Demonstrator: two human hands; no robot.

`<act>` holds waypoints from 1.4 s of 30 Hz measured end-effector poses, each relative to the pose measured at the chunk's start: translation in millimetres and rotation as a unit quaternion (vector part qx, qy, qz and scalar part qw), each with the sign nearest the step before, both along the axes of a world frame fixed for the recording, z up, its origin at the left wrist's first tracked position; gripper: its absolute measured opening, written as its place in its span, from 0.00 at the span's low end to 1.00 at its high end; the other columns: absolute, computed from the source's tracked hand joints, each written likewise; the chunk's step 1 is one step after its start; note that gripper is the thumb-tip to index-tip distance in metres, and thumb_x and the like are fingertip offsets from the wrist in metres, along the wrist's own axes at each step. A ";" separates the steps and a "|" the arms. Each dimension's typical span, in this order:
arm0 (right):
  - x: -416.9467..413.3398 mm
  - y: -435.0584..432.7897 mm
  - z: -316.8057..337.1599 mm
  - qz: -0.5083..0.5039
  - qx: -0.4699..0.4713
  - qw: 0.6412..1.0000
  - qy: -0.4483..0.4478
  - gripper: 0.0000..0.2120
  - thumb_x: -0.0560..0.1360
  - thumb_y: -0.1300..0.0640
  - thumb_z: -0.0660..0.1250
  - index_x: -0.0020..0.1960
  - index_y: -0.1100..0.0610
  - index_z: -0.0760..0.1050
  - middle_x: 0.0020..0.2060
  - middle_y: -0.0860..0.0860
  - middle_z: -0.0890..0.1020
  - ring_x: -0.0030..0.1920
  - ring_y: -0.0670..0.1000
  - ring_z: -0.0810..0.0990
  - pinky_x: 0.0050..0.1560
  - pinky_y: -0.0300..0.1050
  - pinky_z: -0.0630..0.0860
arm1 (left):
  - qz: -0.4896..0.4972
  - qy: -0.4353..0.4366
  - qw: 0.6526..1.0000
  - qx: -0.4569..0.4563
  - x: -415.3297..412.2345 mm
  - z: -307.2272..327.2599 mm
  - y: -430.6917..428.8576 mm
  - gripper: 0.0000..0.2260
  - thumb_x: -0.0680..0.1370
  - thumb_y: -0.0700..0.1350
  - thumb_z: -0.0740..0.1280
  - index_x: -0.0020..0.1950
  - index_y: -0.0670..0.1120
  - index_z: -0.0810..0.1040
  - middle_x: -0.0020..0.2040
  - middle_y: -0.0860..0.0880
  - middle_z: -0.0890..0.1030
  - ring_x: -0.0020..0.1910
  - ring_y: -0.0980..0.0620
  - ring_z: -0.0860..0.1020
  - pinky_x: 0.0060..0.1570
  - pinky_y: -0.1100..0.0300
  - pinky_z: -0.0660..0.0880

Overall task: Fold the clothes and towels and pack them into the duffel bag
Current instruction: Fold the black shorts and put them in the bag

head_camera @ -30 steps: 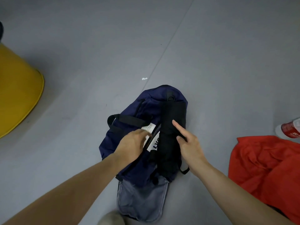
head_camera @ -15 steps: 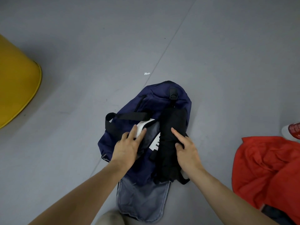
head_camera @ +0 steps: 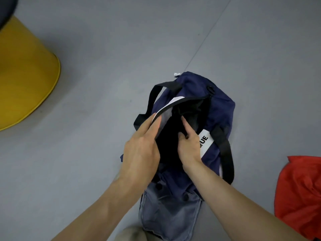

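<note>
duffel bag [head_camera: 220,108] on grey floor [head_camera: 104,49], centre, mouth open. yellow object [head_camera: 26,75] far left. left hand [head_camera: 140,150] pinches its left rim; right hand [head_camera: 188,146], fingers curled, grips black garment [head_camera: 189,110] inside the mouth. red cloth [head_camera: 302,193] right

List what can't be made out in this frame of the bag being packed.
Head view only.
Inside of the bag: dark; contents beyond black cloth unreadable.
Right hand: curled fingers sunk in the black cloth; grip unclear.
Label: only "UE" shows, right hand covers the rest.
Red cloth: cut by the right edge.
Yellow thing: cut by the left edge.
Jeans: top under bag and arms.
</note>
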State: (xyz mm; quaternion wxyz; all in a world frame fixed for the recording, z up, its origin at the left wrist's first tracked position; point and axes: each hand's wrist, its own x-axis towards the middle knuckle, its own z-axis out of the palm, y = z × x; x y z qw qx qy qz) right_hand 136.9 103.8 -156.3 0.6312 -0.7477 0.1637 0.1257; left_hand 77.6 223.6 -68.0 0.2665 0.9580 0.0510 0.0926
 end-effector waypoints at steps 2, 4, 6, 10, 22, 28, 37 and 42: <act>11.7 9.1 -15.0 0.056 -0.048 0.997 0.001 0.28 0.80 0.64 0.59 0.73 0.38 0.68 0.69 0.48 0.75 0.68 0.49 0.73 0.72 0.47 0.69 | -0.006 0.018 1.000 -0.020 -8.5 -1.3 4.2 0.35 0.74 0.28 0.57 0.78 0.52 0.66 0.76 0.59 0.68 0.56 0.45 0.81 0.52 0.46 0.79; 15.2 12.6 -31.8 0.117 -0.082 0.990 0.010 0.30 0.80 0.63 0.61 0.75 0.38 0.65 0.71 0.51 0.72 0.68 0.52 0.73 0.71 0.45 0.69 | 0.007 0.047 0.998 -0.045 -14.0 -7.3 14.6 0.35 0.76 0.29 0.57 0.80 0.53 0.63 0.77 0.60 0.65 0.56 0.45 0.80 0.54 0.46 0.78; 11.0 12.8 -42.5 0.175 -0.109 0.978 0.008 0.33 0.79 0.56 0.67 0.78 0.39 0.58 0.73 0.53 0.66 0.72 0.53 0.68 0.69 0.39 0.65 | 0.013 0.077 0.996 -0.051 -15.8 -12.4 22.9 0.34 0.77 0.31 0.57 0.80 0.53 0.60 0.79 0.60 0.62 0.57 0.46 0.79 0.55 0.45 0.77; 8.9 19.6 -45.0 0.240 -0.126 0.963 0.019 0.46 0.75 0.52 0.73 0.80 0.38 0.45 0.76 0.53 0.59 0.73 0.54 0.65 0.66 0.41 0.66 | -0.012 0.088 0.994 -0.060 -15.4 -9.6 24.6 0.36 0.77 0.32 0.57 0.81 0.58 0.56 0.79 0.63 0.59 0.52 0.51 0.79 0.52 0.51 0.79; 32.7 -8.2 -48.7 0.303 -0.309 0.900 -0.055 0.41 0.77 0.39 0.65 0.81 0.42 0.43 0.79 0.52 0.59 0.72 0.61 0.67 0.69 0.57 0.70 | -0.031 0.057 0.996 -0.067 -29.2 0.5 29.8 0.32 0.77 0.38 0.55 0.81 0.54 0.59 0.80 0.62 0.59 0.63 0.55 0.71 0.59 0.71 0.64; -13.1 -92.9 -33.5 0.503 -0.447 0.738 0.044 0.41 0.76 0.27 0.55 0.81 0.43 0.44 0.81 0.47 0.44 0.80 0.53 0.45 0.76 0.57 0.56 | -0.033 0.137 0.985 -0.103 -42.5 -11.6 -1.7 0.32 0.81 0.37 0.59 0.82 0.56 0.53 0.80 0.64 0.53 0.58 0.72 0.66 0.52 0.83 0.62; -69.3 -168.0 -6.4 0.496 -0.401 0.770 -0.013 0.33 0.82 0.41 0.59 0.81 0.45 0.48 0.81 0.49 0.49 0.80 0.51 0.52 0.77 0.50 0.57 | -0.036 0.197 0.975 -0.099 -78.4 -17.4 -71.0 0.32 0.82 0.42 0.60 0.82 0.54 0.49 0.79 0.62 0.51 0.51 0.56 0.77 0.47 0.63 0.73; -107.9 -219.7 74.3 0.442 -0.362 0.808 -0.144 0.24 0.82 0.48 0.58 0.78 0.44 0.61 0.77 0.46 0.65 0.75 0.48 0.65 0.72 0.48 0.67 | -0.066 0.161 0.981 0.089 -72.2 -30.7 -74.9 0.34 0.76 0.40 0.71 0.80 0.41 0.61 0.81 0.39 0.55 0.76 0.33 0.60 0.68 0.38 0.69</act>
